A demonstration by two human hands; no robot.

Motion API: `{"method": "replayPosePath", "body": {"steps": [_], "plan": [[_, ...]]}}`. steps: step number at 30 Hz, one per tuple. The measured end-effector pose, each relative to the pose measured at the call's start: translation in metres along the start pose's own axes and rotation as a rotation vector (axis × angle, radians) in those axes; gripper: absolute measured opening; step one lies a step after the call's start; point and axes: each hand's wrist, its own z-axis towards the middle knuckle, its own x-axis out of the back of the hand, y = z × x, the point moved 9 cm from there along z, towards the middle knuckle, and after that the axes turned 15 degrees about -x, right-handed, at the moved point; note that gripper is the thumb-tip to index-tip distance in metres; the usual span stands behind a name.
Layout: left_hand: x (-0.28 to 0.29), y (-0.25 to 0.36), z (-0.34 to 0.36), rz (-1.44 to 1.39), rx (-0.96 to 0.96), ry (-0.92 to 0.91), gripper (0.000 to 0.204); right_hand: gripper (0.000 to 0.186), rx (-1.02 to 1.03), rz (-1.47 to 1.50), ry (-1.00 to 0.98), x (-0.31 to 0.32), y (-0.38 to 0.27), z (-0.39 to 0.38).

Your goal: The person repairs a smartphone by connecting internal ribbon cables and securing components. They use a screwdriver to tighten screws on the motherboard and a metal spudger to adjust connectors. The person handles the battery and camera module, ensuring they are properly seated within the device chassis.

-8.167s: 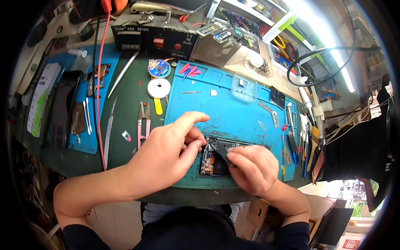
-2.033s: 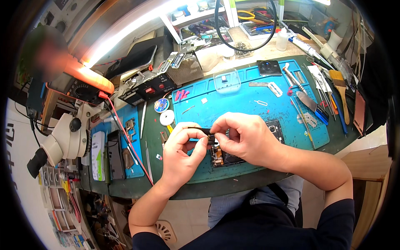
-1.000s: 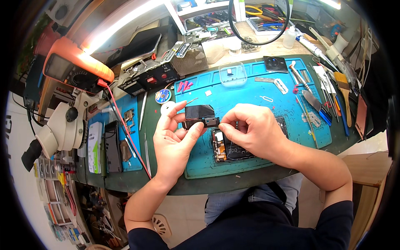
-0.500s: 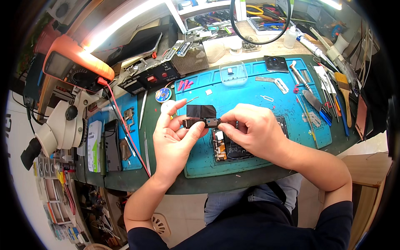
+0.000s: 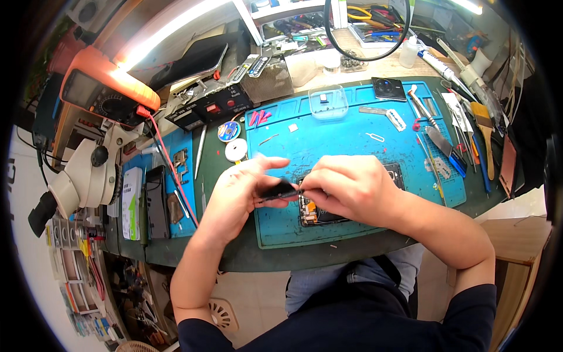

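Note:
A small, flat black phone part [image 5: 279, 190] is in my left hand [image 5: 230, 190], held up over the blue work mat [image 5: 278, 233]. Its thumb and fingers are around the part, and some fingertips are smeared by motion. At the part's right end, my right hand [image 5: 350, 186] has thumb and forefinger pinched together on it. What lies right between those fingertips is too small to make out. Beneath my right hand lies an opened phone [image 5: 309, 211], its inner boards and orange flex showing; the hand hides much of it.
Left of the mat are solder spools [image 5: 236, 150], an orange multimeter [image 5: 97, 94] and a microscope [image 5: 88, 176]. A clear plastic box [image 5: 328, 104] stands at the mat's back. Tweezers, a brush [image 5: 484, 126] and other tools lie on the right.
The black part has turned from showing its broad face to a tilted, nearly edge-on position. My left hand has rolled with it, uncovering a white spool. My right hand stays almost in place.

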Motion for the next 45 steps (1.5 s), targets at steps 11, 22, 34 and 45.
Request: {"method": "replayPosePath", "body": {"steps": [11, 22, 34, 45], "plan": [[-0.021, -0.004, -0.002, -0.024, 0.23, -0.353, 0.052, 0.03, 0.316, -0.192, -0.023, -0.006, -0.023, -0.013], [-0.024, -0.005, -0.001, -0.024, 0.122, -0.34, 0.054, 0.023, 0.183, -0.035, -0.043, -0.007, -0.01, -0.008], [-0.018, 0.026, -0.005, 0.257, -0.306, -0.225, 0.063, 0.013, -0.037, 0.141, -0.035, 0.001, 0.0, -0.001], [-0.02, 0.036, -0.012, 0.274, -0.563, -0.187, 0.059, 0.018, -0.188, 0.313, -0.081, 0.001, 0.007, 0.001]]}}
